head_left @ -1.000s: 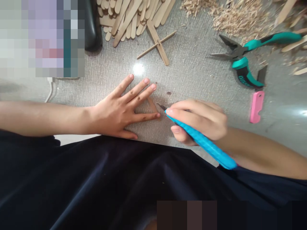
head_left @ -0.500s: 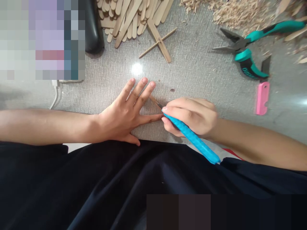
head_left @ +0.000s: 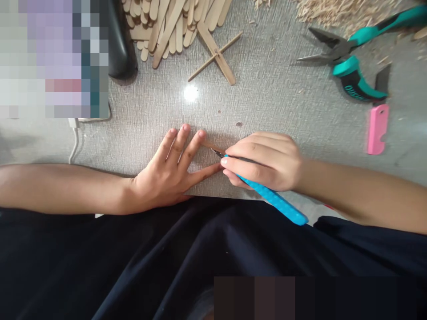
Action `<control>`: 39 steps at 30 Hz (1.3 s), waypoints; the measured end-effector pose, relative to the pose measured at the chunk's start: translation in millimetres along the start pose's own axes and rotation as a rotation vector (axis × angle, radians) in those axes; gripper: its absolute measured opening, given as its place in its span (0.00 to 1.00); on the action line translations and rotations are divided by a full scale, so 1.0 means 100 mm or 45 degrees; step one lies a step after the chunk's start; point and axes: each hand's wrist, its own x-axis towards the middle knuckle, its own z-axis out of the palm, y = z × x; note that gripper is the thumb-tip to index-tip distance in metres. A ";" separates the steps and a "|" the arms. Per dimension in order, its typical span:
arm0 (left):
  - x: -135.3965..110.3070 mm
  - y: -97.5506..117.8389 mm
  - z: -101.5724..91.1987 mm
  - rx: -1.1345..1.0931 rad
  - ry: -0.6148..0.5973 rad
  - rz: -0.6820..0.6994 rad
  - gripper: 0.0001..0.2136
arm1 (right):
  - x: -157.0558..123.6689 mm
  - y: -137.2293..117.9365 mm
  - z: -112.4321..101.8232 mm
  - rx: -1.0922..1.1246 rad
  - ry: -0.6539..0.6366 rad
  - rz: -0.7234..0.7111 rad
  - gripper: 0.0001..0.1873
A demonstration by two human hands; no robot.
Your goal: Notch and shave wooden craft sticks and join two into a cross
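Note:
My left hand (head_left: 171, 171) lies flat on the grey table (head_left: 267, 106), fingers spread, pressing down a small wooden stick (head_left: 213, 148) that shows between its fingertips and my right hand. My right hand (head_left: 263, 160) is closed around a blue-handled craft knife (head_left: 273, 200). The knife's metal tip rests on the stick, just beside my left index finger. Most of the stick is hidden under my fingers.
A pile of wooden craft sticks (head_left: 173, 22) and a crossed pair of sticks (head_left: 215, 55) lie at the back. Teal-handled pliers (head_left: 347, 53), a pink plastic piece (head_left: 377, 129) and wood shavings (head_left: 333, 11) are at the right. A black object (head_left: 120, 44) stands back left.
My left hand has slid nearer to me and its fingers have drawn closer together. My right hand moved left with the knife, bringing the tip onto the stick.

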 end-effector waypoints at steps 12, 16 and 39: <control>-0.02 -0.02 0.01 0.037 0.029 0.019 0.65 | -0.05 0.00 0.01 0.077 -0.008 0.069 0.17; -0.03 -0.02 0.04 0.035 0.049 0.028 0.64 | -0.12 -0.01 0.08 0.078 0.043 0.083 0.17; -0.03 0.03 0.11 0.078 0.185 -0.022 0.51 | 0.04 -0.01 -0.10 0.136 -0.061 0.052 0.17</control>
